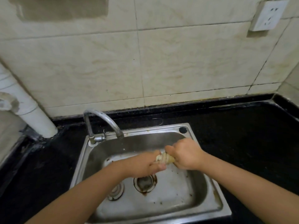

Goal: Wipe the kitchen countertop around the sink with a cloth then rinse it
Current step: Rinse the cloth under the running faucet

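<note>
Cloth (165, 158), pale and twisted into a tight roll, is held over the steel sink (208, 180), between two hands. The left hand (144, 164) and the right hand (184, 153) each curl their fingers round one end. One curved faucet (103, 120) stands behind, one socket (268, 16) on the wall; the black countertop (239, 136) looks perhaps wet. I read no writing anywhere.

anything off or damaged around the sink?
Yes. Rust-brown staining rings the drain and spots the sink floor. The wall outlet sits tilted. Both hands are just wringing the cloth over the basin.
</note>
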Motion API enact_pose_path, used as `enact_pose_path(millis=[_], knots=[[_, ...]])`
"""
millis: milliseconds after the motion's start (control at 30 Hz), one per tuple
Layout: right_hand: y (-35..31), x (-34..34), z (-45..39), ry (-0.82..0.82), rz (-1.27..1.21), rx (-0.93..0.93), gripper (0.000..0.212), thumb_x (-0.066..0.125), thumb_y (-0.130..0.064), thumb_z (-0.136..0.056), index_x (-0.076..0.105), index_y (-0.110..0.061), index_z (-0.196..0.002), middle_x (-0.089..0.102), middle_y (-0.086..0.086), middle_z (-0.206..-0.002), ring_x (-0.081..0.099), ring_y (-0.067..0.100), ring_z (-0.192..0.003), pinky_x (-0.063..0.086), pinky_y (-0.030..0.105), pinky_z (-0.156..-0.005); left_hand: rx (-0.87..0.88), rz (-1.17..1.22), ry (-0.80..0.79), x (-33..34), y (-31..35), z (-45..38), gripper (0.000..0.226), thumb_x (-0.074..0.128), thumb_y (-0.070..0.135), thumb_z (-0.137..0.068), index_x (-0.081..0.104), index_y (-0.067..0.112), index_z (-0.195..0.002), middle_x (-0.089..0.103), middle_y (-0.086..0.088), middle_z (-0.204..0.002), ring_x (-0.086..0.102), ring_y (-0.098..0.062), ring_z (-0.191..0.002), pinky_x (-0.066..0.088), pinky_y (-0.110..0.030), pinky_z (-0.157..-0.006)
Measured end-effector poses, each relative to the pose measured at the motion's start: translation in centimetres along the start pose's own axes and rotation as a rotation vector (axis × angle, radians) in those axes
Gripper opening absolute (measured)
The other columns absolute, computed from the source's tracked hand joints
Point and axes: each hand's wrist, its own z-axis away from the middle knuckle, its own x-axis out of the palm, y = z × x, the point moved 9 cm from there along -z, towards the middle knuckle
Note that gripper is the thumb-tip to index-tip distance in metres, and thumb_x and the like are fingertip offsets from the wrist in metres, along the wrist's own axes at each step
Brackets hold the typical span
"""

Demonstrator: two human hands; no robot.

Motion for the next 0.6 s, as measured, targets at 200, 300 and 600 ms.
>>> enact_pose_path(millis=[200,300,600], knots=[[-1.0,6.3,2.4,-0.743,-0.343,0.214,0.020,0.046,-0.005,-0.084,0.061,-0.003,-0.098,0.064,0.017,-0.097,0.057,0.033,-0.090,0.032,0.025,-0.066,-0.094,-0.783,-0.105,2.6,-2.9,-1.3,0.038,0.037,0.038,-0.096,0.037,0.006,-0.117,0.060,-0.017,-0.105,0.056,-0.033,-0.092,0.037,-0.036,-0.072],[-1.0,8.6,3.8,-0.819,-0.591,0.370,0.020,0.046,0.003,-0.080,0.051,-0.010,-0.065,0.048,0.005,-0.066,0.045,0.018,-0.061,0.032,0.024,-0.055,-0.063,-0.882,-0.124,3.2,-3.6,-2.1,0.038,0.034,0.039,-0.097,0.039,0.006,-0.116,0.060,-0.015,-0.108,0.057,-0.032,-0.096,0.040,-0.038,-0.077],[-0.5,9.5,5.2,-0.839,-1.003,0.651,0.032,0.048,0.012,-0.074,0.042,-0.015,-0.059,0.038,-0.006,-0.047,0.036,0.007,-0.043,0.026,0.018,-0.043,-0.039,-0.840,-0.041,3.0,-4.1,-3.0,0.040,0.031,0.041,-0.097,0.044,0.006,-0.114,0.059,-0.012,-0.110,0.056,-0.028,-0.097,0.043,-0.037,-0.080]])
